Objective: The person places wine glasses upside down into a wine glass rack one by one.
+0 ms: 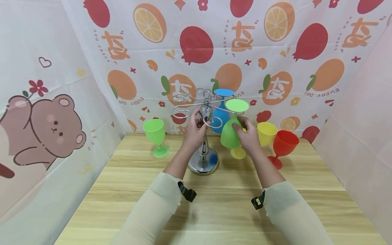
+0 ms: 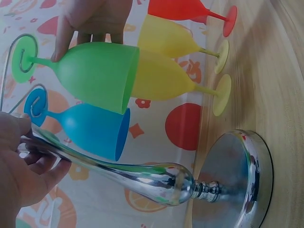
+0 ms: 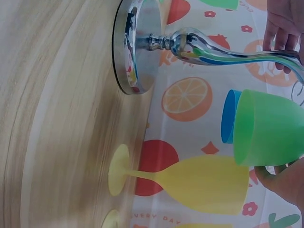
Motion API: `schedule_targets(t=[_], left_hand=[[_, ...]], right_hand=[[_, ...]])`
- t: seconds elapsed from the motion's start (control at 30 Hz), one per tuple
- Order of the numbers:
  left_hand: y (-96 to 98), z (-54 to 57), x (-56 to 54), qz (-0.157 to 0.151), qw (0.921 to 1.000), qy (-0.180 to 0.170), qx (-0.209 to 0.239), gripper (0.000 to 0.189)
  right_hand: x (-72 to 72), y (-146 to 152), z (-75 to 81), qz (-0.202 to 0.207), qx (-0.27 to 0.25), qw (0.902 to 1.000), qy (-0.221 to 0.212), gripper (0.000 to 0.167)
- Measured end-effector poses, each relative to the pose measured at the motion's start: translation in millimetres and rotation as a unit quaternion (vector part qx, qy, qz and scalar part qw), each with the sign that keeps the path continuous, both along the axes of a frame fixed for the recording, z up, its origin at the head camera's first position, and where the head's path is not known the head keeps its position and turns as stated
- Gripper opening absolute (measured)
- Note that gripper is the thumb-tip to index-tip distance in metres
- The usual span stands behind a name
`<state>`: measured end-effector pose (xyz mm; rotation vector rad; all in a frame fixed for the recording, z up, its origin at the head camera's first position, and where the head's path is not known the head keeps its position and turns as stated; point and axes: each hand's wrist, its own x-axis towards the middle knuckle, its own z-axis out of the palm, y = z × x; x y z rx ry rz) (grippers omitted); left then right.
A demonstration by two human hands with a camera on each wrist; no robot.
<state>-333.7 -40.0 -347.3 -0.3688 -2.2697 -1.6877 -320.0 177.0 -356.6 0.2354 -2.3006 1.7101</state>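
A chrome goblet rack [image 1: 203, 166] with curled wire arms stands on the table. My left hand [image 1: 194, 132] grips its post just below the wire arms. In my right hand [image 1: 248, 135] is a green goblet [image 1: 229, 135], upside down, fingers and thumb on its bowl and stem. Its round foot overlaps a wire loop in the head and left wrist views. Behind it a blue goblet [image 2: 95, 129] hangs upside down, its foot at another wire loop. A yellow goblet [image 3: 209, 183] stands upright below the green one, partly hidden by it in the head view.
To the left stands a second green goblet [image 1: 154, 132]. Another yellow goblet [image 1: 266, 133] and a red goblet [image 1: 284, 143] stand upright at the right. A fruit-print cloth [image 1: 196, 44] hangs behind the wooden table [image 1: 220, 211], with cloth on both sides too.
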Motion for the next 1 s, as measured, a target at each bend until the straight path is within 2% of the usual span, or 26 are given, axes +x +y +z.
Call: schedule_targets(t=[0.47, 0.7, 1.0], left_hand=[[0.8, -1.1, 2.1, -0.003, 0.9993, 0.038, -0.001, 0.059], [-0.3, -1.0, 5.6, 0.002, 0.9992, 0.037, -0.017, 0.059], [-1.3, -1.7, 16.0, 0.007, 0.9985, 0.042, -0.033, 0.062]], right_hand=[[-16.0, -1.2, 0.6, -0.010, -0.004, 0.9999, 0.004, 0.055], [-15.6, -2.4, 2.9, -0.007, 0.002, 1.0000, -0.002, 0.057], [-12.8, -3.6, 4.4, -0.004, 0.001, 0.9999, -0.011, 0.054]])
